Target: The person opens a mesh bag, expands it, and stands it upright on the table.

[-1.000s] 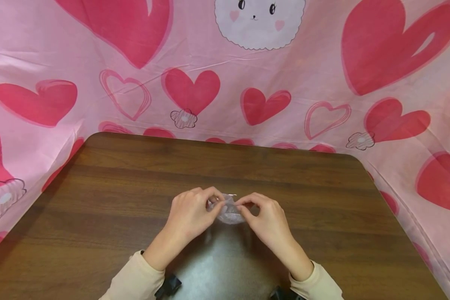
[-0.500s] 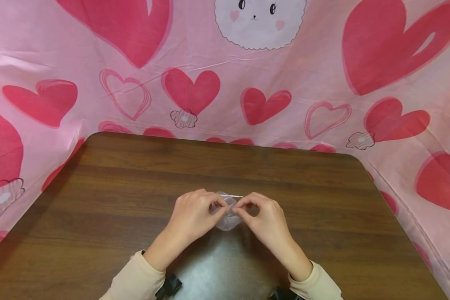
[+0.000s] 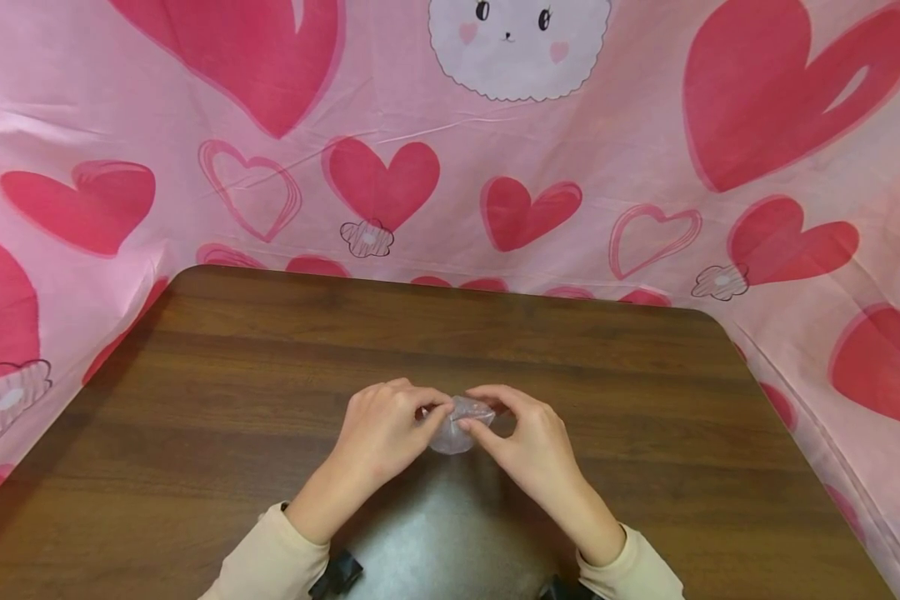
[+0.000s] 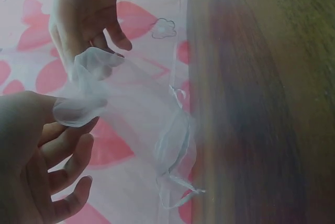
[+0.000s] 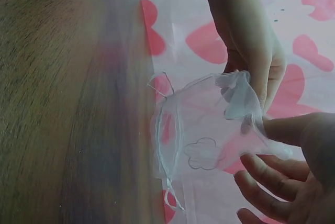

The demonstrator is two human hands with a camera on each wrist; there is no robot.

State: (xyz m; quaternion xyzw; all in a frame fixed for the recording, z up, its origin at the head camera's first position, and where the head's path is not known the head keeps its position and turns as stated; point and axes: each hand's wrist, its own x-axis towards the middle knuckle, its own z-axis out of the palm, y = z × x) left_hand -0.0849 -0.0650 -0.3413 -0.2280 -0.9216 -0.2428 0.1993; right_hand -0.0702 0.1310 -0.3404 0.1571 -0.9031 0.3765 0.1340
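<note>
A sheer white drawstring pouch (image 3: 450, 437) is stretched between both hands above the middle of the table. My left hand (image 3: 386, 425) pinches one corner of its plain end between thumb and index finger. On the other side, my right hand (image 3: 532, 437) holds the same end, thumb on the near face and index finger behind. In the left wrist view, the thin fabric (image 4: 138, 96) spreads away from the fingers toward the gathered mouth. Pale drawstring cords (image 5: 175, 124) run across that mouth in the right wrist view, with looped ends dangling. Nothing shows inside the see-through pouch.
A dark brown wooden table (image 3: 270, 350) lies beneath the hands, with a glossy reflection near the front. Pink cloth printed with hearts (image 3: 386, 179) encloses the back and sides. Black wrist mounts (image 3: 337, 573) sit under the cream sleeves (image 3: 270, 554).
The right thumb and index finger have spread wider round the pouch fabric. The pouch has turned between the hands, and the pale strip at its far side no longer shows in the head view.
</note>
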